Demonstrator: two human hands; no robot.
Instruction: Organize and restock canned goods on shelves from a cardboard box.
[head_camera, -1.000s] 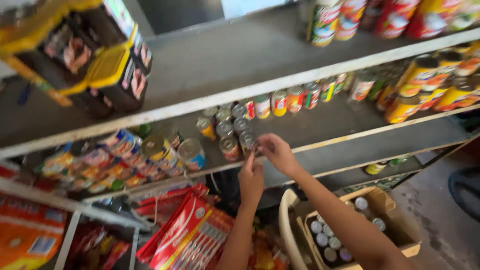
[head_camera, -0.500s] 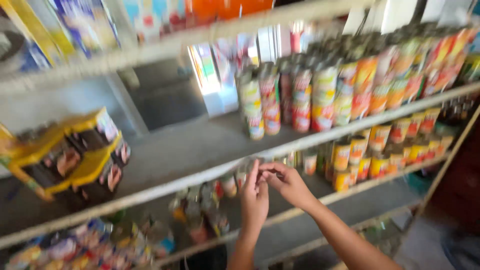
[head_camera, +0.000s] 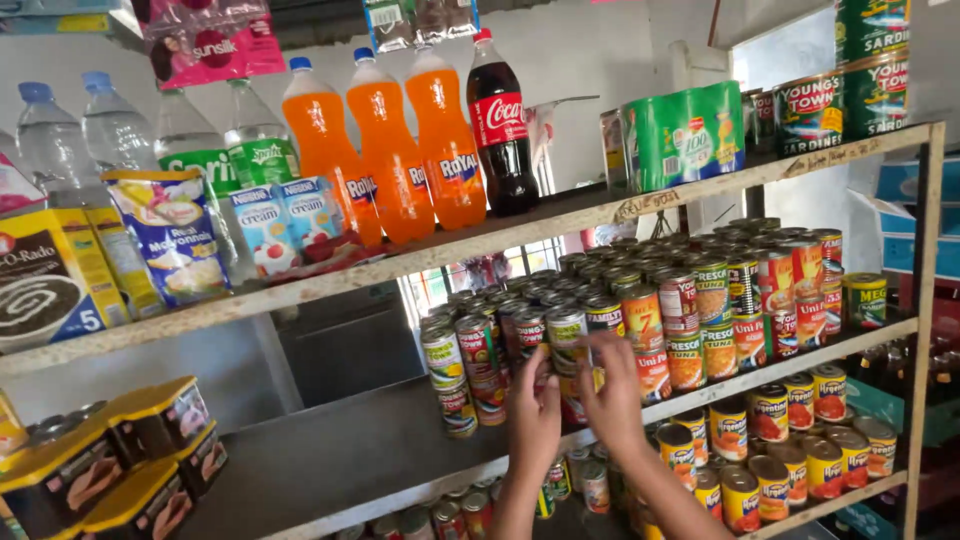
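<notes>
Both hands are raised to the middle shelf (head_camera: 700, 395) of a shop rack, at the front left of a dense block of cans. The left hand (head_camera: 533, 415) and the right hand (head_camera: 612, 395) stand close together, fingers curled toward one can with a green label (head_camera: 567, 338) in the front stack. The right fingers reach up the lower side of that can; the left hand sits just below and left of it. Whether the can is truly gripped or only touched cannot be told, since the hands are seen from behind.

Progress, as a judgement: the middle shelf is heavily stocked from the hands rightward, cans stacked two high and several rows deep. The stretch of the same shelf to the left is bare grey board up to the yellow-and-black boxed goods (head_camera: 110, 455), so room is left there. The lower shelf (head_camera: 830, 500) carries yellow-labelled cans, also packed.

Counts: on the top shelf, three orange soda bottles (head_camera: 392, 150), one dark cola bottle (head_camera: 500, 130), two green-labelled clear soda bottles (head_camera: 215, 145) and two water bottles (head_camera: 70, 125) (partly hidden behind pouches). Cream cartons (head_camera: 285, 220): two. Cans on the middle shelf are too many and too overlapped for a reliable count; several dozen at least
</notes>
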